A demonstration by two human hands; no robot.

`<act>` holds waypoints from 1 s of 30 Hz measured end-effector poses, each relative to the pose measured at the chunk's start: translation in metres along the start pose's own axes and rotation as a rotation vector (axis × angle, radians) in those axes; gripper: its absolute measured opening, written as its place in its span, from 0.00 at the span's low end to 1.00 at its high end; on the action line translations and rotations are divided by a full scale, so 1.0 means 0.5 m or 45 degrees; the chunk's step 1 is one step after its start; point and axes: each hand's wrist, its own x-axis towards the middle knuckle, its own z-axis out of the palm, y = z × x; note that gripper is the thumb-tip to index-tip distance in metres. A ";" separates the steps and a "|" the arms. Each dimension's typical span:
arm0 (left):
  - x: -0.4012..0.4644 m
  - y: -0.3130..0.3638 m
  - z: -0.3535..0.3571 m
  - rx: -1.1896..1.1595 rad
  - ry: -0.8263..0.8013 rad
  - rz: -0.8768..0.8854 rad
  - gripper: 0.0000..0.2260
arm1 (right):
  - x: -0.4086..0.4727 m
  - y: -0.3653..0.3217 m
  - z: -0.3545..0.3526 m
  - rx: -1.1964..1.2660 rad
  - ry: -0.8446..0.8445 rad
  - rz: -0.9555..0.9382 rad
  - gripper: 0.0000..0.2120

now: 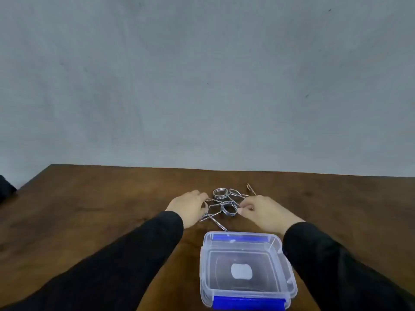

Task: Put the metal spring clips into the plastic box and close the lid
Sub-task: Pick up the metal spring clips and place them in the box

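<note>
From the head view, your left hand [189, 207] and right hand [267, 212] curl their fingers around the tangled spring clips [224, 203] on the tabletop [101, 209], just beyond the plastic box [244, 241]; whether either grips yet, you cannot tell. Pinch the wire handles firmly, lift the clips clear together, and open the box, whose lid appears shut.

A tangle of shiny wire spring clips [224, 204], each a coiled ring with long bent arms, lies on the brown wooden table [101, 198] just beyond the box. The clear plastic box [247, 269] sits nearest the viewer with its lid on; blue latches show at the far and near edges.
</note>
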 end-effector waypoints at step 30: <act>-0.015 0.081 -0.011 -0.271 0.200 0.202 0.12 | -0.032 -0.004 0.078 -0.333 0.240 -0.290 0.45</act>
